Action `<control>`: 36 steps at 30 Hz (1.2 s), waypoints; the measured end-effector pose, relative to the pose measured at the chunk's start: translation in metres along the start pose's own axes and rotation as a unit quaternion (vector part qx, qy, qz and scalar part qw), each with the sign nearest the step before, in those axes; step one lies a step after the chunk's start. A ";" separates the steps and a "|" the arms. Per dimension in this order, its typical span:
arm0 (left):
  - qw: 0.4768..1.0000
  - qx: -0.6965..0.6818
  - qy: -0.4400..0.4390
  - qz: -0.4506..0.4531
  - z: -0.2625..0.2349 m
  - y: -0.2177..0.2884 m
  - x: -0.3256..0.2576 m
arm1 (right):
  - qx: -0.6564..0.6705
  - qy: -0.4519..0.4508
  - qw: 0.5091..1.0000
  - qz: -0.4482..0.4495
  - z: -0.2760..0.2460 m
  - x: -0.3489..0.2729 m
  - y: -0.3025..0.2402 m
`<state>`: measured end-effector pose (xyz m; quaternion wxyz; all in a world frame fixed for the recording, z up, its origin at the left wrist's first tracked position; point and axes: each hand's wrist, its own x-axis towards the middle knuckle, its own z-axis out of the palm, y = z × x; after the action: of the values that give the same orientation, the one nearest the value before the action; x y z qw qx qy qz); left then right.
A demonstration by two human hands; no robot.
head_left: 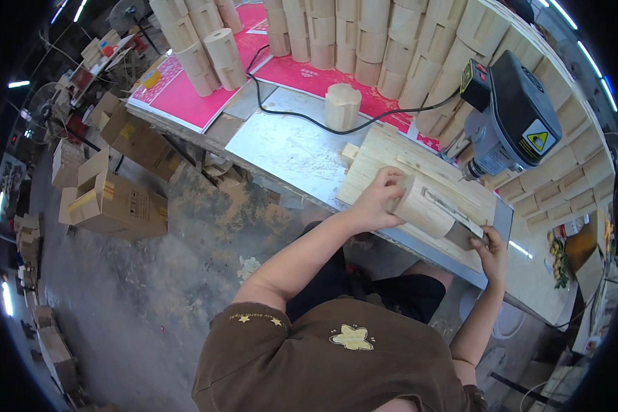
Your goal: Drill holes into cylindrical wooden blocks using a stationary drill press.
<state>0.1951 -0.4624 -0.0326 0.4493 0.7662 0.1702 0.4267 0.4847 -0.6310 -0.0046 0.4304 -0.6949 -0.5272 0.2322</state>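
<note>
Pale round slotted wooden block (427,204) lying on side on light wood board (391,165) atop bench (288,147), just below grey drill press (511,117). Left hand (379,200) gripping block's end; right hand (491,248) gripping opp. end.

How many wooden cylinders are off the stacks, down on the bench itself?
2. One cylinder stands alone on the metal sheet by the black cable. The other lies on its side under the drill press, held by both hands. The stacks may hide others.
</note>
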 end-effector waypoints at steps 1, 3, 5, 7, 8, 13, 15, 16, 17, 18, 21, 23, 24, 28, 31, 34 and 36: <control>1.000 0.004 0.003 0.000 -0.016 0.009 -0.004 | -0.010 -0.009 1.000 0.009 0.002 -0.002 -0.002; 0.998 0.037 -0.001 -0.042 -0.050 0.027 -0.013 | 0.018 -0.009 1.000 0.005 0.005 -0.005 -0.003; 0.997 0.072 0.007 -0.031 -0.089 0.034 -0.020 | 0.044 -0.007 0.999 0.005 0.005 -0.006 -0.002; 0.993 0.007 0.070 -0.094 -0.126 0.039 -0.026 | 0.076 0.010 0.997 0.003 0.006 -0.009 0.004; 0.989 0.059 0.097 -0.094 -0.142 0.043 -0.025 | 0.073 0.012 0.997 0.006 0.006 -0.011 0.005; 0.928 0.254 0.229 -0.147 -0.202 0.031 -0.023 | 0.113 0.019 0.993 0.014 0.018 -0.021 -0.007; 0.892 0.325 0.243 -0.197 -0.213 0.009 -0.029 | 0.120 0.024 0.992 0.011 0.021 -0.022 -0.003; 0.891 0.325 0.246 -0.198 -0.213 -0.004 -0.034 | 0.127 0.032 0.991 0.011 0.022 -0.023 -0.001; 0.878 0.339 0.289 -0.175 -0.211 -0.018 -0.040 | 0.127 0.030 0.991 0.010 0.023 -0.024 0.001; 0.863 0.350 0.331 -0.150 -0.208 -0.029 -0.043 | 0.132 0.033 0.991 0.017 0.024 -0.025 0.003; 0.838 0.280 0.437 -0.169 -0.193 -0.052 -0.055 | 0.130 0.043 0.990 0.022 0.026 -0.024 0.002; 0.839 0.267 0.424 -0.210 -0.194 -0.077 -0.072 | 0.128 0.045 0.991 0.018 0.030 -0.024 0.001; 0.843 0.256 0.406 -0.244 -0.194 -0.075 -0.069 | 0.131 0.057 0.989 0.023 0.028 -0.025 0.002; 0.841 0.251 0.395 -0.270 -0.201 -0.065 -0.062 | 0.115 0.070 0.990 0.037 0.027 -0.026 0.011; 0.844 0.254 0.406 -0.240 -0.222 -0.053 -0.047 | 0.101 0.066 0.991 0.048 0.027 -0.027 0.010; 0.847 0.215 0.447 -0.194 -0.258 -0.030 -0.010 | 0.112 0.071 0.987 0.085 0.027 -0.030 0.002; 0.845 0.247 0.452 -0.140 -0.293 -0.019 0.030 | 0.094 0.059 0.991 0.071 0.020 -0.035 0.008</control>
<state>-0.0220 -0.2740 0.0346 0.1736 0.5420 0.5600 0.6021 0.4613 -0.6569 -0.0260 0.5062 -0.6999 -0.4259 0.2695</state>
